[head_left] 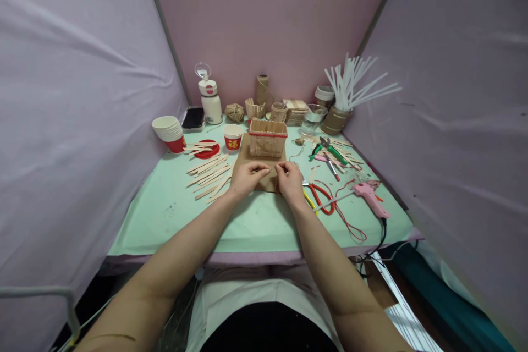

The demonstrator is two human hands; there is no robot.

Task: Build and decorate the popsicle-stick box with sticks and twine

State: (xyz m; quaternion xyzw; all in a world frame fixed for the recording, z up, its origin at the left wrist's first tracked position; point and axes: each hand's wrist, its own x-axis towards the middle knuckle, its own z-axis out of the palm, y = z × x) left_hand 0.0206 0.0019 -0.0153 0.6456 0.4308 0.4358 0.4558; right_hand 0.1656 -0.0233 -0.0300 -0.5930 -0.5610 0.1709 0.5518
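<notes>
My left hand [247, 177] and my right hand [289, 180] meet over a piece of brown cardboard [264, 182], fingertips nearly touching. Each is closed in a pinch. Between them runs a thin brownish strand that looks like twine [271, 169]; its ends are hard to follow. Just beyond the fingers stands a small rectangular basket [267, 146] of wooden sticks with a red band round its rim. Scissors [322, 198] with red and yellow handles lie beside my right wrist, partly hidden by it. Loose wooden sticks [210, 176] lie left of my left hand.
A pink glue gun [371, 198], red cord [350, 228] and green-handled pliers [328, 148] lie at right. Paper cups [169, 132], a white bottle [212, 104], a twine ball [235, 113], a water glass [312, 121] and a jar of white sticks [337, 120] stand farther back.
</notes>
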